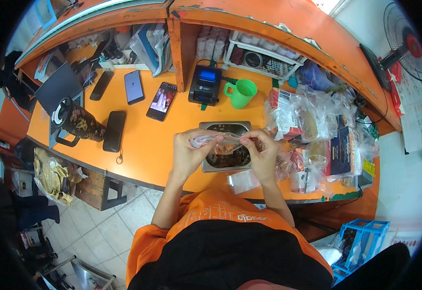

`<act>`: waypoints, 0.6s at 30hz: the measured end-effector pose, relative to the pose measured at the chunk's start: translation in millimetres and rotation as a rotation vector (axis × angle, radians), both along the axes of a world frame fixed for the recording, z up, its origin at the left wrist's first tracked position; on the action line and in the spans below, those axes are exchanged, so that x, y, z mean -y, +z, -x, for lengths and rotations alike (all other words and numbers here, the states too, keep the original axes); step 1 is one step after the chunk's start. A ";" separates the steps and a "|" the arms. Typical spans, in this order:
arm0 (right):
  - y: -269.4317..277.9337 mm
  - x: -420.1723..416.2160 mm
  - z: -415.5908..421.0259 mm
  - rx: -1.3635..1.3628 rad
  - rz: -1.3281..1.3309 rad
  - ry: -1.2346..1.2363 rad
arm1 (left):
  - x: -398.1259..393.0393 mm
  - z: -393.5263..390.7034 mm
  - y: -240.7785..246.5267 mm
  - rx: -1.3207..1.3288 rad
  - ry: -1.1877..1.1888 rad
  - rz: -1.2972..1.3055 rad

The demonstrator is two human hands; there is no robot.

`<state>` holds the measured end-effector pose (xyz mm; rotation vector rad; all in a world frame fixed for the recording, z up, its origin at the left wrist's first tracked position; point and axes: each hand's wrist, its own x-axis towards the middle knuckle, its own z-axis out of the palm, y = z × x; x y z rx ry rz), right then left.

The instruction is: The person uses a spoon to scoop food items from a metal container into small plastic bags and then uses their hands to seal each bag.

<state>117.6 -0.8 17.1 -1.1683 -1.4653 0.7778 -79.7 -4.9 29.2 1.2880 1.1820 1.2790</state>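
Both hands meet over a rectangular metal pan [226, 167] that has dark, oily-looking residue on its bottom. My left hand [192, 148] grips one side of a clear plastic bag [227, 146], and a bunched white part of it shows by my fingers. Pinched between the thumb and fingertips of my right hand [259, 146] is the bag's other edge. Something orange-brown shows in or through the bag; I cannot tell which. Below my right wrist, a stack of flat clear plastic bags [243, 181] lies at the table's front edge.
Bagged packages [308, 119] crowd the orange table's right side. Behind the pan stand a green mug [243, 94] and a small receipt printer [205, 85]. Several phones, including a lit one [162, 101], lie left, near a floral tumbler [80, 121] and a laptop [60, 90]. An orange shelf [176, 54] overhangs the back.
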 end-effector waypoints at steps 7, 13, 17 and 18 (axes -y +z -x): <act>8.5 8.5 3.0 -0.093 0.095 0.108 | 3.9 -6.3 -2.1 0.136 -0.005 0.065; 1.6 10.8 7.8 -0.231 0.129 0.189 | 2.5 -9.7 -7.7 0.007 -0.117 -0.040; -1.1 5.0 7.0 -0.263 0.136 0.245 | -0.4 -14.3 -12.7 -0.007 -0.106 -0.134; 4.4 5.2 9.1 -0.296 0.126 0.219 | -2.8 -17.1 -15.1 0.005 -0.079 -0.197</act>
